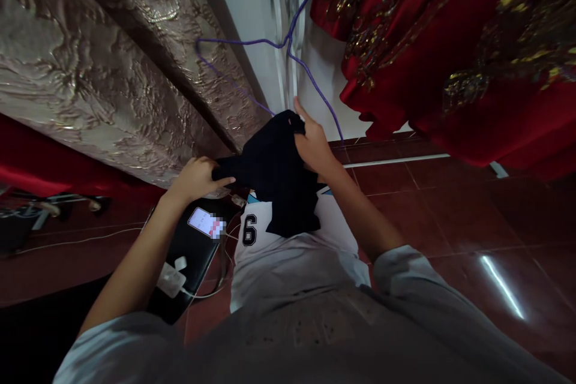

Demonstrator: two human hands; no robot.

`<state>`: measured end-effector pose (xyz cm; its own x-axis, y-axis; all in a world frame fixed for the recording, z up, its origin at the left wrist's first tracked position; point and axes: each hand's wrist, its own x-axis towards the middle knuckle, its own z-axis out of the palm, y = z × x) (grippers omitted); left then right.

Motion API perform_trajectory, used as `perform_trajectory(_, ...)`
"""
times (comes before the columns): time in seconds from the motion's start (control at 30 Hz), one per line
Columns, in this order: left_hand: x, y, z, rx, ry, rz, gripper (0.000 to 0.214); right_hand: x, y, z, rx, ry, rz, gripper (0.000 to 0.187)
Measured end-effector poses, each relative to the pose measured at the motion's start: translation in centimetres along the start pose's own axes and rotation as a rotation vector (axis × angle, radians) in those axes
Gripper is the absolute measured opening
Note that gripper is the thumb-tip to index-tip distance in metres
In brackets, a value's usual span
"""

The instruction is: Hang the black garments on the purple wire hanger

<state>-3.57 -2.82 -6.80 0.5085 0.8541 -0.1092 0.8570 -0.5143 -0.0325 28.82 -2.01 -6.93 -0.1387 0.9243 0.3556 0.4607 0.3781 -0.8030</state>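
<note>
A dark, nearly black garment (pixel 279 162) hangs bunched between my two hands, above my lap; its exact kind does not show. My left hand (pixel 195 180) pinches its left end, thumb pointing right. At the upper right edge of the cloth, my right hand (pixel 312 141) grips it with the index finger stretched forward. Just beyond the garment is a purple clothes hanger (pixel 288 42), with its lower part hidden behind the cloth and my right hand. The garment's lower end drapes onto my white shorts (pixel 256 234), which bear a black number.
A textured beige curtain (pixel 135 60) hangs at the left, and red cloth with gold decoration (pixel 382 30) at the right. A white metal grille (pixel 288 6) stands ahead. On a black surface (pixel 198 255) lie a lit phone (pixel 204 221) and a white charger (pixel 171 279) with cables.
</note>
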Motion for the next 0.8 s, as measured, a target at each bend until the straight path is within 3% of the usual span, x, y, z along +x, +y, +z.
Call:
perform_trajectory(0.17, -1.0, -0.8, 0.1, -0.106, 0.063, -0.062, 0.056, -0.3, 1.6, -2.3, -0.172, 0.03, 0.111, 0.014)
perform_trajectory(0.3, -0.9, -1.1, -2.0, -0.171, 0.247, -0.078, 0.039, -2.2, -0.4, -5.4, -0.302, 0.065, 0.109, 0.02)
perform_trajectory(0.47, 1.0, -0.4, -5.4, -0.308, 0.488, -0.137, 0.018, -3.7, -2.5, -8.6, -0.344, 0.152, 0.106, 0.032)
perform_trajectory(0.63, 2.8, 1.3, -6.6, -0.486, 0.644, -0.144, 0.016, -3.4, -1.4, -10.1, -0.345, 0.26, 0.167, 0.04)
perform_trajectory(0.8, 2.0, 2.2, -6.8, -0.354, 0.579, 0.014, 0.021, -3.2, 1.4, -9.4, -0.317, 0.3, 0.21, 0.043)
